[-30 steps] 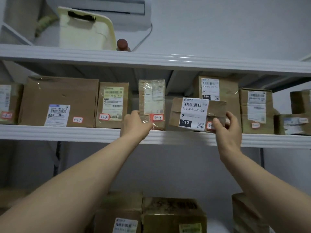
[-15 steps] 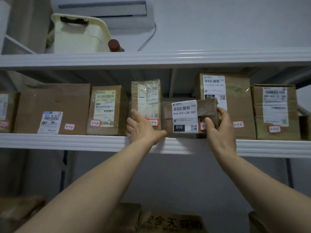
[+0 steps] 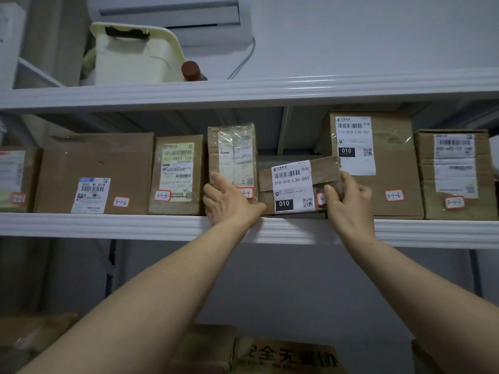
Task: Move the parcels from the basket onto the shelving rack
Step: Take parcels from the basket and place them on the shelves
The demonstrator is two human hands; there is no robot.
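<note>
Up on the shelving rack [image 3: 270,228]: right of the right hand [image 3: 348,203] and its curled fingers [image 3: 333,193], tall box [image 3: 378,184]; behind the left hand [image 3: 229,203], fingers straight, taped parcel [image 3: 232,155]; between them, tilted small parcel [image 3: 294,184], pinched at its right end. Could wedge crooked, then tip off the edge.

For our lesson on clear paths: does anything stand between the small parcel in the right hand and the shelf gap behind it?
Nothing visible does. The small parcel, gripped by the right hand, sits in the gap between the taped parcel and the large box; the left hand touches the taped parcel.
</note>
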